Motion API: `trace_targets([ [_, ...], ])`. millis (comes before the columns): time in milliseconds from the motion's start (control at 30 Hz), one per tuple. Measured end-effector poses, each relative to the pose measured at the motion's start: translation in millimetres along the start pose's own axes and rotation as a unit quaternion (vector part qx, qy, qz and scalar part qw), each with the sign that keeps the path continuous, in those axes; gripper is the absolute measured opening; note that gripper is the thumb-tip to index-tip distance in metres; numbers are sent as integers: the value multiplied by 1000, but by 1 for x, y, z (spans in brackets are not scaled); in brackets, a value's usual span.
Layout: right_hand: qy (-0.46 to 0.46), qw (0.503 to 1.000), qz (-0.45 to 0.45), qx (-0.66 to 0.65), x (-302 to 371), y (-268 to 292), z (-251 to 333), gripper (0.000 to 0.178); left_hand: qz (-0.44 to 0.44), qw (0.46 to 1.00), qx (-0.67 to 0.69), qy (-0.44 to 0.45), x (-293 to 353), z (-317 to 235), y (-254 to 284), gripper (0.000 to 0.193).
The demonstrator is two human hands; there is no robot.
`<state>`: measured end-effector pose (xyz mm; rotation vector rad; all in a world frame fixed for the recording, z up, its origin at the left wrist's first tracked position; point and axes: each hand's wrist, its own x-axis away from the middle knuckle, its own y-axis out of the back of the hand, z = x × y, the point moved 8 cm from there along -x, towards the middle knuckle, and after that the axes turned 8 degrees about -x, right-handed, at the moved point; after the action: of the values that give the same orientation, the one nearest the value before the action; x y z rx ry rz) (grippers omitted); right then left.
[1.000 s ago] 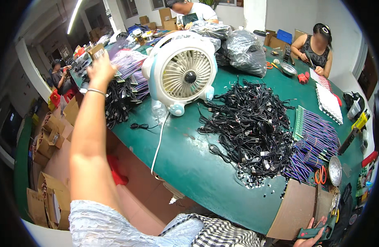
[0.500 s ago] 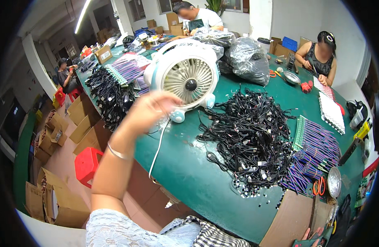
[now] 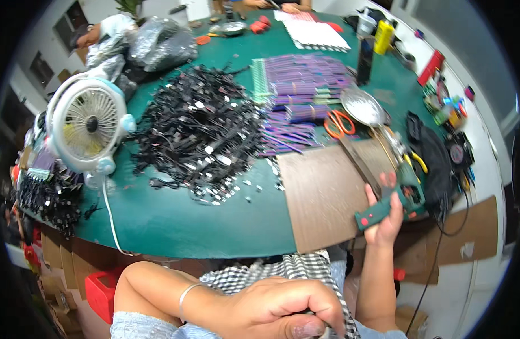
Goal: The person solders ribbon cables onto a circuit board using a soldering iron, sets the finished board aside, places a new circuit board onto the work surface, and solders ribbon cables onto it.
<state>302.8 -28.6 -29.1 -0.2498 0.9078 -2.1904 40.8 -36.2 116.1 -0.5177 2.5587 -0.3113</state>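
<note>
The right hand's (image 3: 383, 229) fingers grasp a dark-green, red-spotted handheld tool (image 3: 380, 212) at the brown cardboard sheet's (image 3: 322, 195) right edge, on the green desk (image 3: 226, 231). The left hand's (image 3: 280, 308) fingers curl; contents cannot be determined.

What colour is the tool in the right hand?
The tool is mostly green with red spots, shown best in the head view.

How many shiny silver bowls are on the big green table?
2: one near bowl, right of the purple wires, and one far bowl, toward the green table's far side. More may be hidden.
</note>
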Motion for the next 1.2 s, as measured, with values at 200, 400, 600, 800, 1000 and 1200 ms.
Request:
trace_targets([
  [200, -9, 1000, -13, -24, -1, -3, 3, 56, 74, 981, 179, -22, 3, -7, -52, 36],
  [400, -6, 999, -11, -33, 6, 1, 2, 56, 71, 974, 178, -118, 11, 2, -69, 22],
  [600, -32, 996, -18, -83, 10, -2, -4, 53, 173, 957, 208, -105, 1, 22, -79, 32],
  [800, -33, 999, -14, -31, 2, -2, -5, 56, 113, 981, 114, -110, 17, 5, -56, 46],
  [1000, 2, 1000, -16, 8, 5, 5, 7, 60, 283, 947, 151, 16, -4, -7, -45, 43],
  [1200, -7, 1000, -10, -11, 8, -4, 3, 58, 341, 914, -188, 110, 37, 73, 11, 63],
])
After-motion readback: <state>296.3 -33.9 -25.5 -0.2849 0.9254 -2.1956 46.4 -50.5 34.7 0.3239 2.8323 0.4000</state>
